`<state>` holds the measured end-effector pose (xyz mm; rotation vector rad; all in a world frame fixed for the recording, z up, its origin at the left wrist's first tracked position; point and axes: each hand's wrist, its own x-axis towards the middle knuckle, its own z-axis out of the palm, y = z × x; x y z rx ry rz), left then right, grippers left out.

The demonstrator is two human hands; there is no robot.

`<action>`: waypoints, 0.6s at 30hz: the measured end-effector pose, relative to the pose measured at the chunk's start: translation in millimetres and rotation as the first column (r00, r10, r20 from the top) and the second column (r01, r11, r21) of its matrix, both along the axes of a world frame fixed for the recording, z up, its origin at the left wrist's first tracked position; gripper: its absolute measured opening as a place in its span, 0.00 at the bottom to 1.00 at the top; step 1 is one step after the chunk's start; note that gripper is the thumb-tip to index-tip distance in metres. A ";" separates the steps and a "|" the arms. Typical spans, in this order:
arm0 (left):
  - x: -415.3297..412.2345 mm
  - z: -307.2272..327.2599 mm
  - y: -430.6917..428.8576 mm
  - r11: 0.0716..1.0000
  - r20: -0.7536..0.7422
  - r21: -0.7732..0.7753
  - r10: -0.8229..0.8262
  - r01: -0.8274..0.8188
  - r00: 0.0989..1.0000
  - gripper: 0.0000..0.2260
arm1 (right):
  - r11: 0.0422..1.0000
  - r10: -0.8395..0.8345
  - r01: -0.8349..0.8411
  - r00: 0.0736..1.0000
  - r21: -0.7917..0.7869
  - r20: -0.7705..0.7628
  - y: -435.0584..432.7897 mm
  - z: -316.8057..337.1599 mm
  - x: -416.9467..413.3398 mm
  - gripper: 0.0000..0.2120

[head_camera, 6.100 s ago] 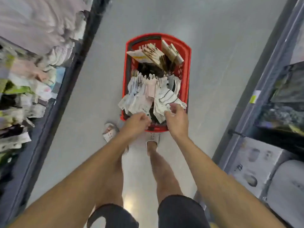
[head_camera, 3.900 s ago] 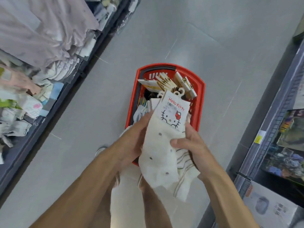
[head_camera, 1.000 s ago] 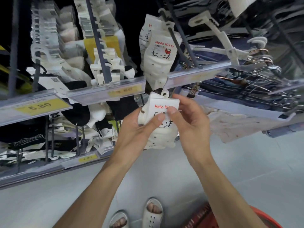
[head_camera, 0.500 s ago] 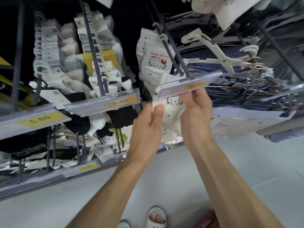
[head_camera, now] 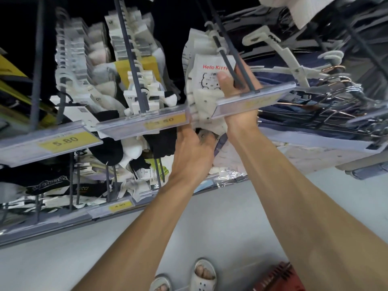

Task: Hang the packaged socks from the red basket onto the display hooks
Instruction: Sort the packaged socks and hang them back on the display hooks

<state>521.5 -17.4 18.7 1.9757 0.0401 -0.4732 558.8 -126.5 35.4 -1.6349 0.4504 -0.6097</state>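
While the right hand [head_camera: 231, 88] is pinching the Hello Kitty sock pack [head_camera: 206, 80] at the display hook [head_camera: 225, 57], a price-label strip [head_camera: 252, 101] is crossing that hand; the left hand [head_camera: 193, 150] is reaching beneath, its grip hidden.

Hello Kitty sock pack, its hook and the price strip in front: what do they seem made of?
Hello Kitty sock pack: matte printed card header over soft cream knit. Display hook: thin, straight dark-grey rod, probably coated metal. Price strip: clear glossy plastic, likely; a yellow label shows through.
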 end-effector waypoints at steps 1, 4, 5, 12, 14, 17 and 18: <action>-4.7 -0.7 0.9 1.000 -0.021 0.010 -0.009 0.009 1.000 0.24 | 0.999 -0.037 0.036 0.998 -0.022 -0.051 0.9 -2.0 -0.7 0.13; -24.4 0.2 0.3 0.999 -0.072 -0.029 -0.028 0.026 0.997 0.25 | 0.996 -0.044 0.032 0.988 -0.086 -0.147 8.9 -3.6 -20.0 0.11; -32.4 -0.2 -0.6 0.999 -0.081 -0.045 -0.032 0.029 0.996 0.24 | 0.999 0.017 -0.009 0.985 0.051 -0.172 9.4 -5.0 -30.9 0.11; -107.7 -26.3 -7.3 0.979 -0.126 0.042 -0.194 0.200 0.973 0.21 | 0.976 -0.080 0.127 0.965 0.179 -0.252 19.3 -44.5 -189.4 0.20; -128.9 -41.8 -3.6 0.966 -0.171 0.051 -0.240 0.252 0.956 0.21 | 0.962 -0.129 0.196 0.940 0.191 -0.316 24.3 -59.1 -236.5 0.20; -155.8 -60.8 2.1 0.937 -0.215 0.085 -0.314 0.338 0.925 0.19 | 0.936 -0.155 0.256 0.915 0.240 -0.374 34.8 -74.1 -294.6 0.19; -163.1 -64.5 3.1 0.926 -0.222 0.094 -0.339 0.366 0.914 0.19 | 0.930 -0.164 0.273 0.908 0.247 -0.386 38.4 -76.8 -309.3 0.18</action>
